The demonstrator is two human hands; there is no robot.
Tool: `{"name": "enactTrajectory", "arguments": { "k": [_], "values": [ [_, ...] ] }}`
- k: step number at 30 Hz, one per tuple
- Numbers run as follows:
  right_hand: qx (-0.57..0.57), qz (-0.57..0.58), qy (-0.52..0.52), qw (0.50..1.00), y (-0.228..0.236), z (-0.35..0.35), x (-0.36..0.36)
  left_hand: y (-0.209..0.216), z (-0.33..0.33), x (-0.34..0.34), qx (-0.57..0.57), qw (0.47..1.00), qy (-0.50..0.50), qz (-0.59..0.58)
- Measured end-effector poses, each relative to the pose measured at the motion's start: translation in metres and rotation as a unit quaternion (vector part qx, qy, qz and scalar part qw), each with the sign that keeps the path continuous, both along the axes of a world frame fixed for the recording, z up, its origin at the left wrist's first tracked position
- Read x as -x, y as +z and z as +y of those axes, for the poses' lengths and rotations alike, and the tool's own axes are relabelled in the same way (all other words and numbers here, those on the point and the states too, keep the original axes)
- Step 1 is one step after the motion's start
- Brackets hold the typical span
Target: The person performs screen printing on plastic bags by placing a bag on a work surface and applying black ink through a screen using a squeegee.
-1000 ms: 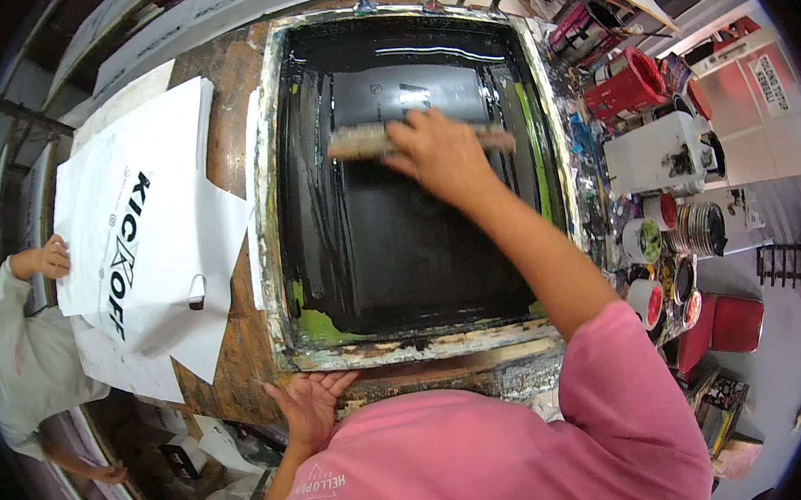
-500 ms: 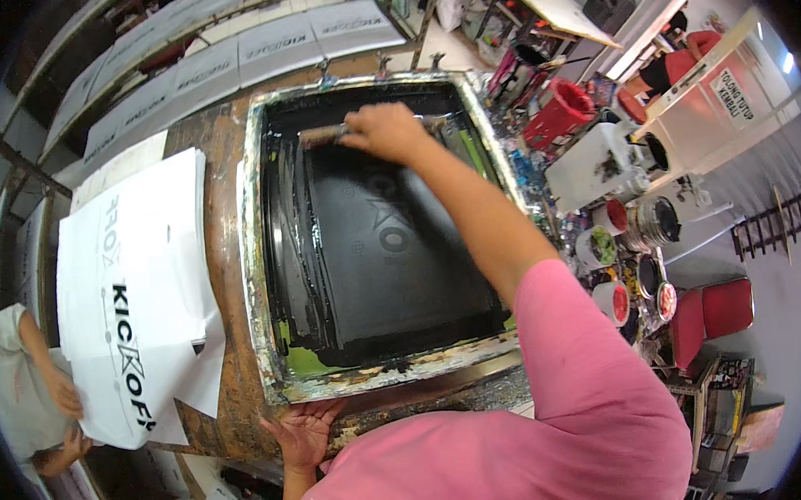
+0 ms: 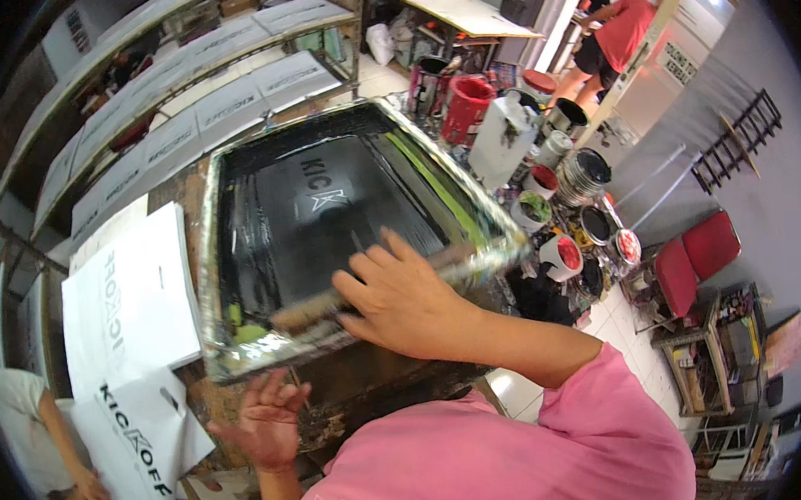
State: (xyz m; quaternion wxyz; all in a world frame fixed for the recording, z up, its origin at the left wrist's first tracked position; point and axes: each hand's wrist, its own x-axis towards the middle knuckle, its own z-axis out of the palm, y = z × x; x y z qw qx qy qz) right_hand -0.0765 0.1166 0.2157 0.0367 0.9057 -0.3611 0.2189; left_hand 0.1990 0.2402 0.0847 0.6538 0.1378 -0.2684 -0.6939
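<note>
A screen-printing frame (image 3: 208, 263) lies on the worktable, its dark mesh smeared with black ink and showing large pale lettering. Across the near end of the mesh rests a wooden-handled squeegee (image 3: 307, 310). Over this squeegee and the near frame edge is my right hand (image 3: 402, 298), fingers spread apart, slightly blurred; whether it touches the handle is hard to see. My left hand (image 3: 268, 419) hovers open, palm up, just off the frame's near left corner, holding nothing.
Left of the frame lies a stack of printed white sheets (image 3: 133, 278). A co-worker's hand (image 3: 90, 485) holds another printed sheet (image 3: 131, 441). Racks with drying sheets (image 3: 224, 114) stand behind. Ink pots and a red bucket (image 3: 467, 106) crowd the right; a red chair (image 3: 698, 252) stands beyond.
My right hand and the squeegee have come from the far end of the screen to the near end. My left hand has risen slightly. The co-worker's sheet has moved nearer, off the stack. The view has shifted.
</note>
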Motion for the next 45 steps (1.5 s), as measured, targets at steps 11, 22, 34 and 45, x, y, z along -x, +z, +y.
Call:
{"name": "enactTrajectory", "arguments": {
  "k": [11,22,34,45],
  "values": [
    [0.169,-0.129,-0.038,0.976,0.102,-0.079,-0.025,-0.022,-0.069,0.038,-0.099,0.362,0.085,-0.923],
    [0.159,-0.122,-0.041,0.979,0.152,-0.124,-0.030,-0.013,-0.079,0.047,-0.055,0.465,0.144,-0.872],
    [0.157,-0.096,-0.046,0.982,0.165,-0.139,-0.041,0.062,-0.105,-0.030,-0.147,0.659,0.437,-0.594],
    [0.142,-0.090,-0.089,0.982,0.160,-0.111,-0.044,0.057,-0.033,-0.344,-0.195,0.461,0.485,-0.718]
  ]
}}
